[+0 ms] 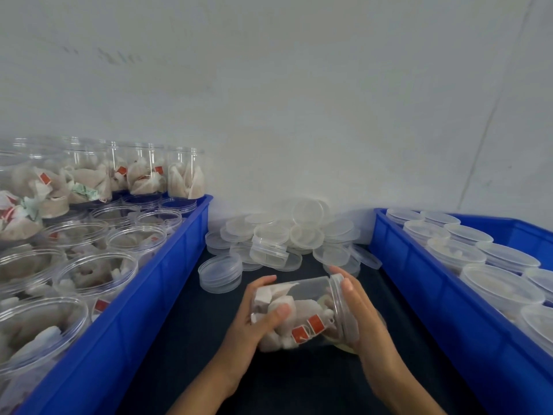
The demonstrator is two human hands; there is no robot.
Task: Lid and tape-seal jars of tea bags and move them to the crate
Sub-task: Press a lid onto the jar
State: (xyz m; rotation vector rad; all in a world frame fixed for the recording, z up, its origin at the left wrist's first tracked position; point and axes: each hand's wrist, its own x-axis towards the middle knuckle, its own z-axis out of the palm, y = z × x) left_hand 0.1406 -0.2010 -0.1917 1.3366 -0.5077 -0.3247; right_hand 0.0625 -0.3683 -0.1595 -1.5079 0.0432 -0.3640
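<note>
Tilted jar [302, 313] of tea bags being gripped by left hand [254, 322]; lidded end (facing right) being clasped by right hand [359, 313].

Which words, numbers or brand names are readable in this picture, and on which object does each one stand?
None can be read.
Red tags on the tea bags inside the jar held by both hands: any print is too blurred to read.
Red tags in the open jars of the left crate: too small to read.
Loose lids, lidded jars in the right crate: no visible print.
</note>
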